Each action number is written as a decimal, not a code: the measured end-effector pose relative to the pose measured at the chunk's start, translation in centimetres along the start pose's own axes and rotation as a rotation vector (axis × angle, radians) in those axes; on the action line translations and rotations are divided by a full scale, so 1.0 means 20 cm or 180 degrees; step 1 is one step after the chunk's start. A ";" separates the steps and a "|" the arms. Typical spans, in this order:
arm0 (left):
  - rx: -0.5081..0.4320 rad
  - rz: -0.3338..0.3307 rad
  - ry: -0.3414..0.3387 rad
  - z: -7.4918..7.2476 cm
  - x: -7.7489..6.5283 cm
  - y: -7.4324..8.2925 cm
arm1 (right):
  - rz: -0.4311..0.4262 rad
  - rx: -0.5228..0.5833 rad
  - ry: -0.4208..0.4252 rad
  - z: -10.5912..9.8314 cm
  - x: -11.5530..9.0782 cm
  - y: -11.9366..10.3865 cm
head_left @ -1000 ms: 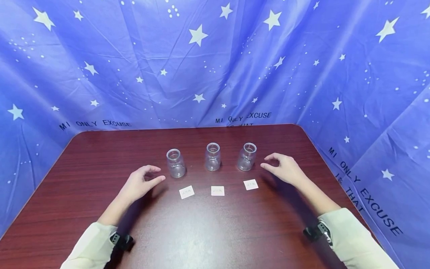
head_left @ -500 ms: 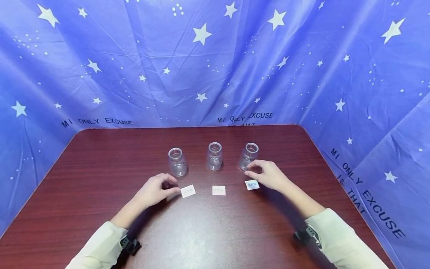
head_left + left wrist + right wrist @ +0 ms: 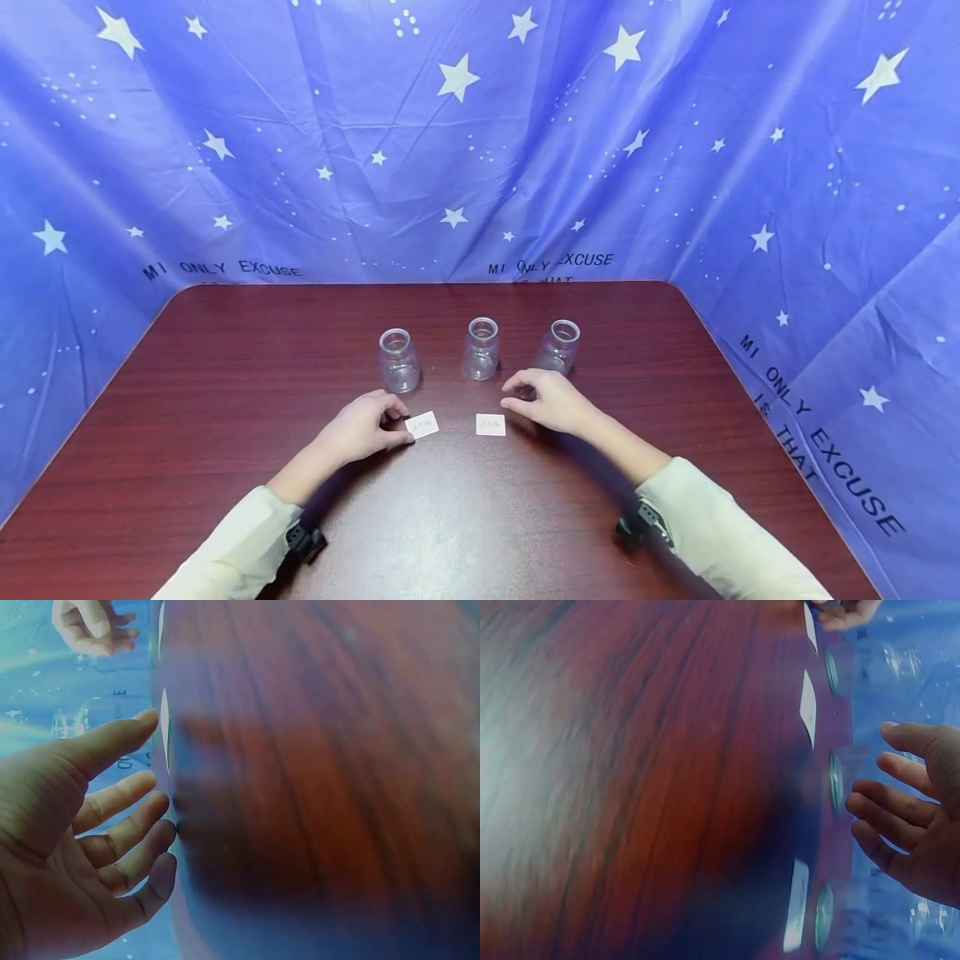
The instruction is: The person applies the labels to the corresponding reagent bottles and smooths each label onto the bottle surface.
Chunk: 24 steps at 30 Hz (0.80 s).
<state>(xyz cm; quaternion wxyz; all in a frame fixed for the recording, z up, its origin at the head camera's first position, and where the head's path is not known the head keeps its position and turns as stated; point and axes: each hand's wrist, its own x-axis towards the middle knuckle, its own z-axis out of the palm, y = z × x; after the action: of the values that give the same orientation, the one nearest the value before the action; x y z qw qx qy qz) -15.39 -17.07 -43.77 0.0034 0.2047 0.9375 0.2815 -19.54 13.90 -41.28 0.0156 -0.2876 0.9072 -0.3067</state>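
Three clear glass jars stand upright in a row: a left jar [image 3: 400, 360], a middle jar [image 3: 482, 350] and a right jar [image 3: 561, 348]. In front of them lie small white cards with faint writing, a left card [image 3: 422, 425] and a middle card [image 3: 491, 425]. My left hand [image 3: 360, 429] has its fingertips right at the left card's edge, thumb apart from the loosely bent fingers. My right hand [image 3: 555, 404] is spread, holding nothing, between the right jar and middle card. It hides the right card in the head view; that right card [image 3: 796, 907] shows in the right wrist view.
The dark red wooden table [image 3: 247, 358] carries everything. A blue curtain [image 3: 337, 125] with white stars hangs behind it and along its sides. Both wrists wear black strapped devices beyond pale sleeves [image 3: 232, 550].
My right hand has moved left from beside the right jar, passing in front of it. My left hand has come right and nearer, to the left card. Jars and cards stay in place.
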 end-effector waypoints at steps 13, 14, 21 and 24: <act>0.0185 0.0045 -0.0123 0.00 0.02 0.04 | -0.0293 -0.0162 -0.0181 0.18 0.11 -0.12; 0.0197 0.0041 -0.0127 0.00 0.02 0.04 | -0.0292 -0.0166 -0.0214 0.19 0.12 -0.13; 0.0171 -0.0002 -0.0153 0.01 0.03 0.04 | -0.0447 -0.0368 -0.0443 0.27 0.16 -0.19; 0.0172 -0.0034 -0.0177 0.01 0.04 0.05 | -0.0511 -0.0463 -0.0469 0.30 0.18 -0.21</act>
<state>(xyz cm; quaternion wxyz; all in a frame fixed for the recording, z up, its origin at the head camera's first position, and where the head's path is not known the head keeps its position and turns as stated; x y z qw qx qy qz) -15.72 -16.00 -43.34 0.0254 0.2074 0.9454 0.2502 -19.18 6.05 -43.31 0.0368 -0.3814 0.8975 -0.2184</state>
